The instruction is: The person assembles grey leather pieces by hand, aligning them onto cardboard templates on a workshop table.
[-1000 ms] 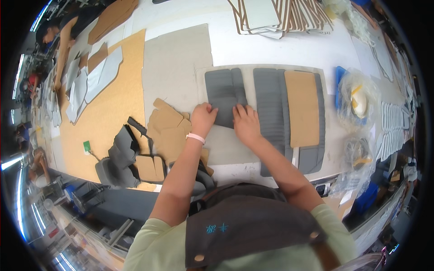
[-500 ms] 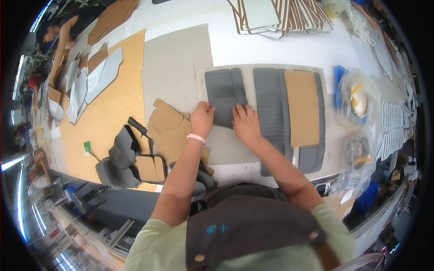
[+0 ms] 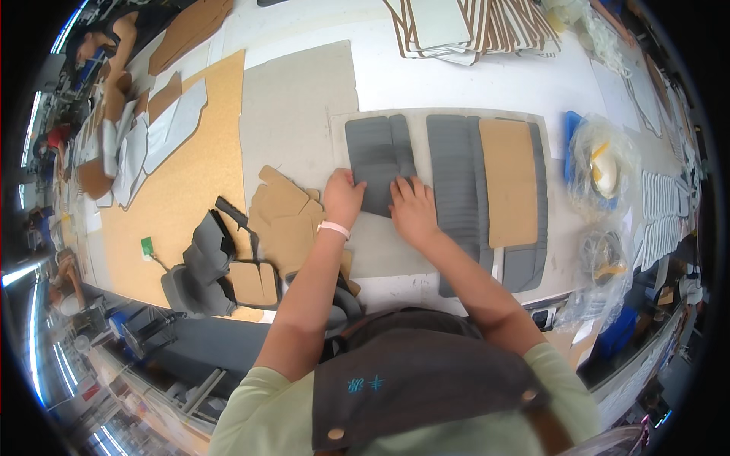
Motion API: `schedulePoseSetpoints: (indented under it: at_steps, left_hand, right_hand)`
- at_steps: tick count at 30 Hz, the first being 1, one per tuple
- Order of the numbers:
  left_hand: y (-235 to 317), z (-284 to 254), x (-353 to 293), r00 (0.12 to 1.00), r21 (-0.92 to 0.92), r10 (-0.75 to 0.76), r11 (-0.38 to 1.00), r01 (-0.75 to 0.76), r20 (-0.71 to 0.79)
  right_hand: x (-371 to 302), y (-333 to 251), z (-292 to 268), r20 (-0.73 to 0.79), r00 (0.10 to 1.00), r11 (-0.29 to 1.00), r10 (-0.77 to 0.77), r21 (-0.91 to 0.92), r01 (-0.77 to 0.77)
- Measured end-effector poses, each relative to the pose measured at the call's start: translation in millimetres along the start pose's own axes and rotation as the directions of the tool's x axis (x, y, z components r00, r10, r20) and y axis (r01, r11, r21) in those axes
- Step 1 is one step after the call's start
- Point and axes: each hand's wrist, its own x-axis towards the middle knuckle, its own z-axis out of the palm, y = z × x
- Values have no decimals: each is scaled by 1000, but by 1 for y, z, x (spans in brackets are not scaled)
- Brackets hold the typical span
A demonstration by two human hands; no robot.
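Note:
A dark grey ribbed fabric panel (image 3: 376, 156) lies flat on a grey mat (image 3: 304, 106) on the white table. My left hand (image 3: 344, 196) presses on the panel's lower left corner, fingers together. My right hand (image 3: 414, 209) lies flat on its lower right edge, fingers spread. Just to the right rests a longer grey ribbed panel (image 3: 452, 182) with a tan cardboard template (image 3: 511, 178) lying on top of it.
Tan cardboard cut-outs (image 3: 285, 220) and dark grey fabric pieces (image 3: 201, 262) lie left of my left hand. A large brown board (image 3: 190, 190) covers the table's left. Framed white panels (image 3: 464, 26) are stacked at the back. Plastic bags (image 3: 601, 171) sit right. Other people (image 3: 106, 38) work far left.

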Motion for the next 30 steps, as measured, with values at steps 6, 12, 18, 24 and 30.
schedulePoseSetpoints:
  at_steps: [6, 12, 18, 24, 30]
  left_hand:
    - [14, -6, -1, 998, 76, -60, 995, 59, 12]
    - [13, -8, 1, 988, 86, -118, 990, 110, 101]
    - [14, -7, 4, 989, 67, -99, 994, 92, 114]
    - [-2, -4, 15, 990, 134, -34, 991, 15, 137]
    - [17, -11, 0, 988, 147, -29, 989, 6, 151]
  right_hand:
    - [-1, 1, 1, 10, 1000, 1000, 6, -4, -6]
    - [-4, 1, 2, 13, 1000, 1000, 1, -2, -1]
    - [-4, 4, 4, 29, 1000, 1000, 6, -10, -6]
    - [-2, -1, 2, 24, 1000, 1000, -12, -10, 13]
    - [-4, 4, 0, 13, 1000, 1000, 5, -11, -5]
